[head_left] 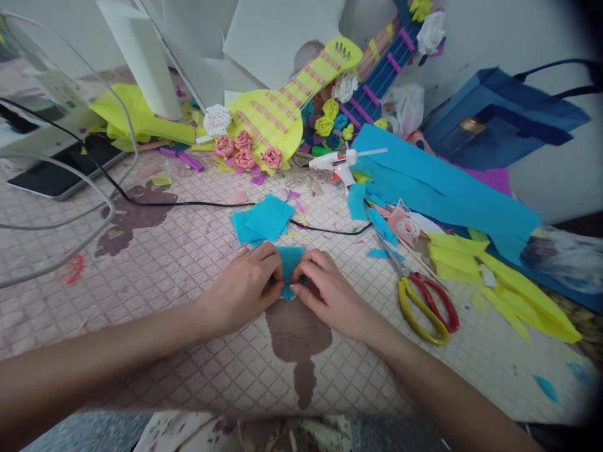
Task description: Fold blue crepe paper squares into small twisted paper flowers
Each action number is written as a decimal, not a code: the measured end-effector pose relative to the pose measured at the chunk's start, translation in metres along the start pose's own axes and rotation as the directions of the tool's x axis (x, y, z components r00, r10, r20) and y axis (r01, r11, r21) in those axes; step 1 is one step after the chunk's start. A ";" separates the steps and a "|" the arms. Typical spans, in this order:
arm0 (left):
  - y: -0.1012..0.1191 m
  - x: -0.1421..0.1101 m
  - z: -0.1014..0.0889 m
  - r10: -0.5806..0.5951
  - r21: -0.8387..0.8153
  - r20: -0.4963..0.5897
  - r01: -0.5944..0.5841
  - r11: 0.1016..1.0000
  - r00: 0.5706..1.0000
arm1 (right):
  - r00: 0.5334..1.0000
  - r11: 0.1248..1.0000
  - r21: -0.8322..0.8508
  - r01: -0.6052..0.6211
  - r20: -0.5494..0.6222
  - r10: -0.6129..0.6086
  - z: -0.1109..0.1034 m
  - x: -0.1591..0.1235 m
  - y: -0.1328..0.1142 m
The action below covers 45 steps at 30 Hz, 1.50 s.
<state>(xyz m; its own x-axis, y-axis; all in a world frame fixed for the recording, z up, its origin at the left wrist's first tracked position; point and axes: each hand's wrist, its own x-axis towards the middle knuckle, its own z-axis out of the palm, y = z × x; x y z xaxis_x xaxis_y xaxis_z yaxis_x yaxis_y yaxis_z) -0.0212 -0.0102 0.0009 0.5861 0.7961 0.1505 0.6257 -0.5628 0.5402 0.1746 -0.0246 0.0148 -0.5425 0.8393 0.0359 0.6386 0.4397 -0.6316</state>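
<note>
Blue paper [289, 258] is what both hands are on in the head view, just left of the scissors [404, 271]. Left hand [247, 282] is curled in, thumb and fingers pinching one side; right hand [327, 290] is clamped on the other side. Loose blue squares [269, 216] lie farther left of the scissors, glue gun [330, 162] behind the scissors.

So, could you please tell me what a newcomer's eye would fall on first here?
Probably the yellow guitar-shaped craft at the back, with pink flowers at its lower end. Then, front and centre, the left hand and right hand pinching a small blue piece. To their right lie scissors with red and yellow handles.
</note>
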 end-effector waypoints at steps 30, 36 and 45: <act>0.002 0.000 0.001 -0.003 0.024 0.003 0.003 1.000 1.000 | 0.993 0.993 -0.113 -0.037 -0.119 0.023 0.014 0.001 -0.007; 0.001 0.000 0.001 0.010 0.034 -0.007 -0.010 0.999 1.000 | 0.992 0.992 -0.117 -0.045 -0.123 0.030 0.014 0.001 -0.007; -0.006 0.004 -0.004 -0.040 -0.105 -0.050 0.035 0.994 0.998 | 0.993 0.992 -0.112 -0.053 -0.113 0.040 0.014 0.002 -0.005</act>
<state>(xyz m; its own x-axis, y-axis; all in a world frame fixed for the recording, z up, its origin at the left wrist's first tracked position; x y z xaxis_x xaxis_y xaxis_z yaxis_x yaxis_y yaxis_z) -0.0242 -0.0025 0.0013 0.5344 0.8280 0.1697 0.5878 -0.5083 0.6294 0.1625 -0.0301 0.0070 -0.4514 0.8869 0.0979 0.7236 0.4280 -0.5415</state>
